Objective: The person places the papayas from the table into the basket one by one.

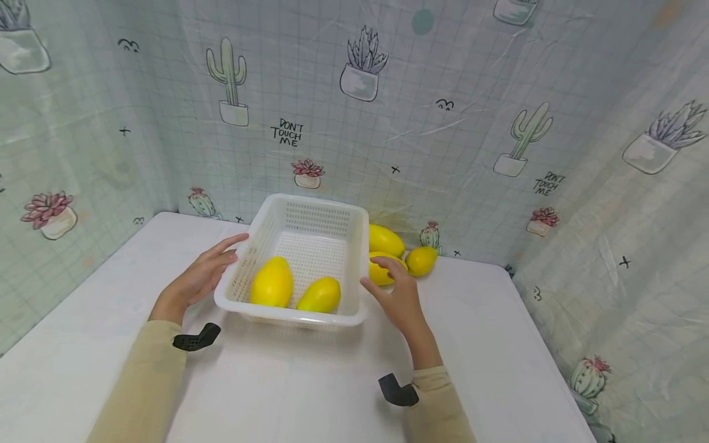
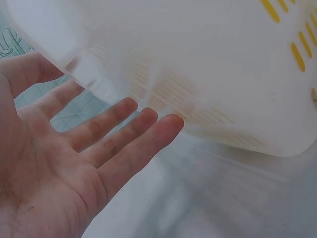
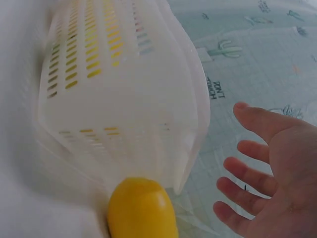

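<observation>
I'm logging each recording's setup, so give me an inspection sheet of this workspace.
Surface: smooth white tabletop.
Job's things: white perforated plastic basket holding two yellow oval fruits; three more yellow fruits lie to its right, toward the back.
Clutter: nothing seen.
Grippers: bare left hand outstretched at the basket's left side, contact unclear; bare right hand beside its right side, seemingly not touching it in the right wrist view.
Cables: nothing seen.
Surroundings: grey-green sheet printed with potted cacti.

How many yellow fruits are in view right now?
5. In the white basket: larger fruit left, smaller fruit right. On the table, right of the basket: rear fruit, front fruit partly behind the right hand, rightmost fruit. The basket may hide more.
</observation>
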`<state>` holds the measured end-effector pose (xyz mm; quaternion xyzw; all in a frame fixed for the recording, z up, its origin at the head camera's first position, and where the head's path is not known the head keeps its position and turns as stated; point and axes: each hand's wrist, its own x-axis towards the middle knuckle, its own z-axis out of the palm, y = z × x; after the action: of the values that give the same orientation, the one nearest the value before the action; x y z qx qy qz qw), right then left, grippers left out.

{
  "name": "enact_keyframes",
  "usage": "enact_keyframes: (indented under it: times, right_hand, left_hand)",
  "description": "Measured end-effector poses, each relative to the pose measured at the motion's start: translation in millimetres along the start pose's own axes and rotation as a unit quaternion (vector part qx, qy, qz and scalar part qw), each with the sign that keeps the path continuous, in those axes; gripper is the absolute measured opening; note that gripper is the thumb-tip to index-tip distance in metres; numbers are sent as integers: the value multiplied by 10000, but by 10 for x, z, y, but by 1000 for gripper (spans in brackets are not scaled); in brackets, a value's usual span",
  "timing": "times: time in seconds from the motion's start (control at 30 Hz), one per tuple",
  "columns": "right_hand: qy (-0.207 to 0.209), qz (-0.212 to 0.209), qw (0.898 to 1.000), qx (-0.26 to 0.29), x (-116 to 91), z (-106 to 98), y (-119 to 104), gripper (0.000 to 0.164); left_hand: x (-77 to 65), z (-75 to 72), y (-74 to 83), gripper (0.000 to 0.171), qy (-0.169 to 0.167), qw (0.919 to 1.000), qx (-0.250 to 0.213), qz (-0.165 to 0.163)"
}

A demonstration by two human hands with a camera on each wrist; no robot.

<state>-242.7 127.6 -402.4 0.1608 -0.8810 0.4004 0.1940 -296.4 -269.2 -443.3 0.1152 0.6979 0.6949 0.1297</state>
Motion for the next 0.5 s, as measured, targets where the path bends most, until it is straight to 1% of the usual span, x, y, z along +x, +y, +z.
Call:
enact_keyframes:
  times: [0.1,0.2,0.33,0.5]
  right_hand:
    - [103,262,9996,-27,21,-51,80,39]
    - [148,407,9990,-60,45,-70,152,37]
    - [17,544,9984,-137,76,-68,225,40]
    - [-175,871,9955,-322,110,-62,306,44]
  left_hand:
    - [4,-2,-11,50,-32,10000,-70,39]
    - [4,-7,-26,49,-35,9999,-68,66]
    - [-7,-27,-49,50,-123,9998,-53,143]
    - [-20,-51,-61,51,-258,9994,-75,207]
